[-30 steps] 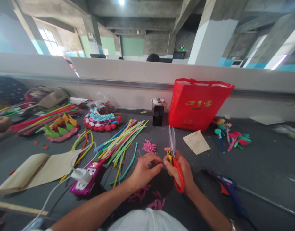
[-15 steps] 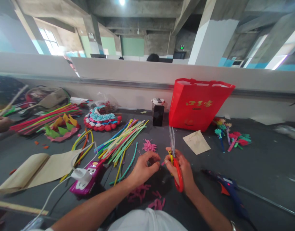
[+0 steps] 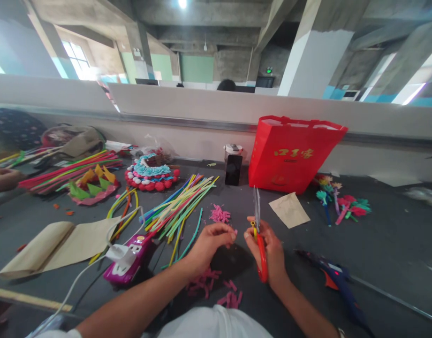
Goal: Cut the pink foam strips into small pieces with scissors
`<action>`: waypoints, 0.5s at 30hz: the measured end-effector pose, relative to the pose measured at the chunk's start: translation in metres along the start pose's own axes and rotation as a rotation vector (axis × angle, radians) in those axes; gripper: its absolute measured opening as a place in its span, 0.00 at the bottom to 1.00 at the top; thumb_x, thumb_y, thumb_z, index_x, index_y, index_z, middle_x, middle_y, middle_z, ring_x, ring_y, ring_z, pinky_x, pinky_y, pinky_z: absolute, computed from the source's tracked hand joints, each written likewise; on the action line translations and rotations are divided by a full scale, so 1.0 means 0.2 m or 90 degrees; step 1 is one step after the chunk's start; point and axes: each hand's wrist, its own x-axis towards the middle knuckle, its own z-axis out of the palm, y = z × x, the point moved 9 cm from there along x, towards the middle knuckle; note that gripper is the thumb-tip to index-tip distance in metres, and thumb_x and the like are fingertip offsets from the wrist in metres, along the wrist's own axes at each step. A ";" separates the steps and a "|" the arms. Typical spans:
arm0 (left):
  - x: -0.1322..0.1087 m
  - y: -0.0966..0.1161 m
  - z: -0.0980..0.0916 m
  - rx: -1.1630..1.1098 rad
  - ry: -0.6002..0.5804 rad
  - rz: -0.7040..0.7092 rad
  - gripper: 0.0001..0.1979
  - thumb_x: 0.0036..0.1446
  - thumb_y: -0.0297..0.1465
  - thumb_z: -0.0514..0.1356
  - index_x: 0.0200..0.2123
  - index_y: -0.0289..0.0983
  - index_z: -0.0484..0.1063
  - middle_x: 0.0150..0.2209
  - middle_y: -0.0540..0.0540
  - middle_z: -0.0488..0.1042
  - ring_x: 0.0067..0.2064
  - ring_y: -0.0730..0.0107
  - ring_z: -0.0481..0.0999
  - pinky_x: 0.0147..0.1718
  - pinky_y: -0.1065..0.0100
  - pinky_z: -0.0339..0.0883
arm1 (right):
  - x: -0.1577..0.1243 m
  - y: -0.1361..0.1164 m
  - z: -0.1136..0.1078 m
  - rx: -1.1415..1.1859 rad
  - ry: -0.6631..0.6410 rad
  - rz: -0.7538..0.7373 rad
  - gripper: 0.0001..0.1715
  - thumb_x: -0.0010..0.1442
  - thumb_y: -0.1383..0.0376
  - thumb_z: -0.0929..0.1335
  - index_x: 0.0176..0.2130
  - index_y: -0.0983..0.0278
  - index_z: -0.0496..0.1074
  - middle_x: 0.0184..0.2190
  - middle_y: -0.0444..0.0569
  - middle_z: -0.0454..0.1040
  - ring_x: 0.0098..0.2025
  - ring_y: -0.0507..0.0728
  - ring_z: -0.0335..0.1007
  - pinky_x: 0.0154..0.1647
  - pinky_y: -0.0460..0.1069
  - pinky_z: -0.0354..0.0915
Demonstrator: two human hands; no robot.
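Note:
My right hand (image 3: 268,249) is closed round red-handled scissors (image 3: 258,230), whose blades are together and point up and away. My left hand (image 3: 210,241) is just to the left of it, its fingers pinched on a small pink piece (image 3: 234,231) that is too small to make out. A gap separates the two hands. Below them, near my body, lie cut pink bits (image 3: 216,286) on the dark table. Another little heap of pink bits (image 3: 219,215) lies beyond my left hand.
A bundle of coloured pipe cleaners (image 3: 177,204) lies left of my hands, beside a purple power strip (image 3: 127,260) with a white plug. A glue gun (image 3: 337,279) lies to the right. Behind stand a red bag (image 3: 293,152) and a dark bottle (image 3: 233,164). Another person's hand (image 3: 1,178) is at far left.
My hands met at the fingertips a second ago and have since drawn apart. The scissor blades have come together. The view has shifted slightly.

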 end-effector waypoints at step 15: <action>-0.01 0.10 -0.03 -0.199 0.039 0.061 0.04 0.48 0.27 0.65 0.27 0.35 0.71 0.25 0.52 0.70 0.27 0.78 0.66 0.31 0.73 0.60 | -0.07 -0.06 0.16 -0.231 -0.151 -0.123 0.21 0.59 0.63 0.65 0.52 0.62 0.64 0.43 0.52 0.71 0.45 0.59 0.68 0.47 0.54 0.66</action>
